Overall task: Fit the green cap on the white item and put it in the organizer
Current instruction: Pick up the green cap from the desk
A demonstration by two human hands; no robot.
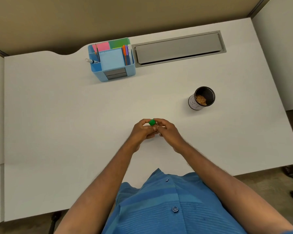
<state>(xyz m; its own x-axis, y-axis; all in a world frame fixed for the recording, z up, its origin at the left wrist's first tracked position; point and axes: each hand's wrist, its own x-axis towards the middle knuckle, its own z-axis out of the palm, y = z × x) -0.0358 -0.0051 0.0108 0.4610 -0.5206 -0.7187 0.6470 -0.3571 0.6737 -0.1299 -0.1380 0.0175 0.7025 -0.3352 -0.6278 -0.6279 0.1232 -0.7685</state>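
Note:
Both my hands meet over the middle of the white desk. The green cap [152, 122] shows between my fingertips, pinched by my left hand [142, 130]. My right hand [166, 130] is closed around the white item [158, 131], of which only a sliver shows below the cap; most of it is hidden in my fingers. Whether the cap sits fully on the item I cannot tell. The blue organizer [112, 59] stands at the far side of the desk, left of centre, well away from my hands.
The organizer holds sticky notes, pens and a marker. A grey cable hatch [178, 48] lies to its right. A black mesh cup [202, 98] with brown bits stands at the right. My blue shirt [167, 205] meets the desk's near edge.

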